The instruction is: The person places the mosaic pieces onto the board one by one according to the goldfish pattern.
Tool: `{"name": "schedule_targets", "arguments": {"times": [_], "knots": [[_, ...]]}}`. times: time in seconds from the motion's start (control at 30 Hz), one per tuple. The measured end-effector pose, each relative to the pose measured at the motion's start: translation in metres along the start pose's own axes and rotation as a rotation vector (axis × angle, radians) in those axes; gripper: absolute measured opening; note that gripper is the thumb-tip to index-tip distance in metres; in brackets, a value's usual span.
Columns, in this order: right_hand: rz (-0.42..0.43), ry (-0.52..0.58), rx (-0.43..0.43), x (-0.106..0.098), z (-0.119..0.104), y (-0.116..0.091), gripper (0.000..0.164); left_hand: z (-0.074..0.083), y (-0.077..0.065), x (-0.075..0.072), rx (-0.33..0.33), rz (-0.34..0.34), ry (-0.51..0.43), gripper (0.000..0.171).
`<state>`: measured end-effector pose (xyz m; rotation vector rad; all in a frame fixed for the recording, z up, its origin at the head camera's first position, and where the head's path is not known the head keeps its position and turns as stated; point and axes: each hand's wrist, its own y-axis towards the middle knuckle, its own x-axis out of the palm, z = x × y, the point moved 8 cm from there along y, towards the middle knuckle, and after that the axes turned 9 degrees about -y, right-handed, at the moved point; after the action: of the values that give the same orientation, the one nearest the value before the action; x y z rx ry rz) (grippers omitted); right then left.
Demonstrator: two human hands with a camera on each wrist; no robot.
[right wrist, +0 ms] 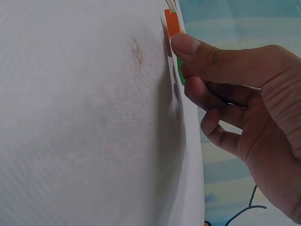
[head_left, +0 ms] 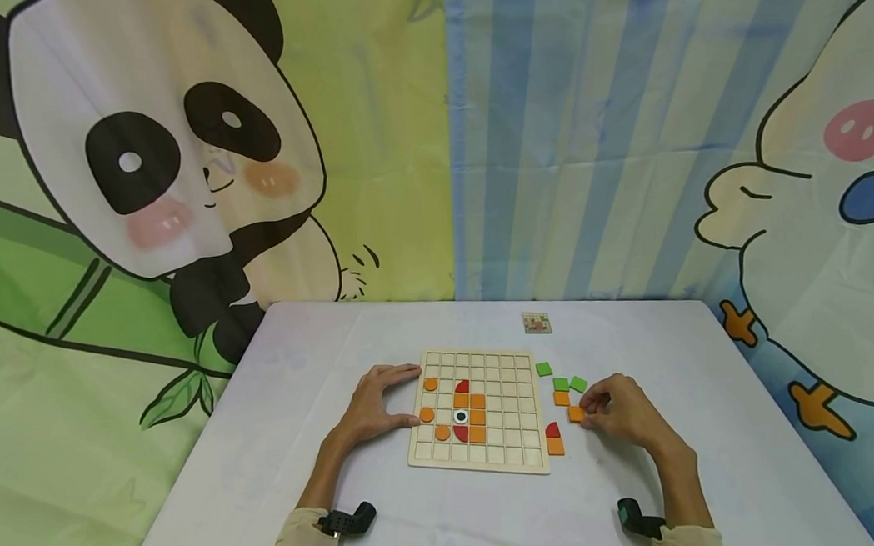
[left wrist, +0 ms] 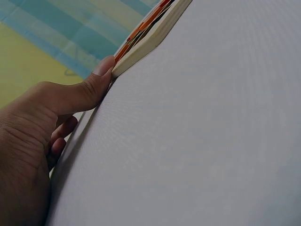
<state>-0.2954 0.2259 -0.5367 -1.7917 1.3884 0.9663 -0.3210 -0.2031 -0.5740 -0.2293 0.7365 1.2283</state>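
Note:
A pale wooden grid board (head_left: 513,410) lies on the table, with orange squares, orange discs, red quarter-round pieces and a black-and-white eye piece (head_left: 461,417) in its cells. My left hand (head_left: 373,405) touches the board's left edge, thumb and fingers spread along it; the left wrist view shows the thumb (left wrist: 96,82) against the board's side (left wrist: 146,49). Right of the board, my right hand (head_left: 622,412) pinches an orange square tile (head_left: 576,415) low at the table. In the right wrist view, the thumb and forefinger partly hide the tiles there.
Green square tiles (head_left: 561,384) and an orange one (head_left: 561,399) lie just beyond the right hand's fingertips. Nearer me, a red quarter-round piece (head_left: 553,430) adjoins an orange square (head_left: 555,447). A small patterned card (head_left: 537,323) rests at the back of the white table (head_left: 336,346).

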Motion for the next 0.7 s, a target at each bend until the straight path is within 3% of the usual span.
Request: {"name": "schedule_targets", "arguments": {"times": [0.7], "knots": [[0.026,0.032,-0.039,0.002,-0.014,-0.002,0.021,-0.001,-0.001,0.0,-0.003,0.004,-0.011,0.089]]}}
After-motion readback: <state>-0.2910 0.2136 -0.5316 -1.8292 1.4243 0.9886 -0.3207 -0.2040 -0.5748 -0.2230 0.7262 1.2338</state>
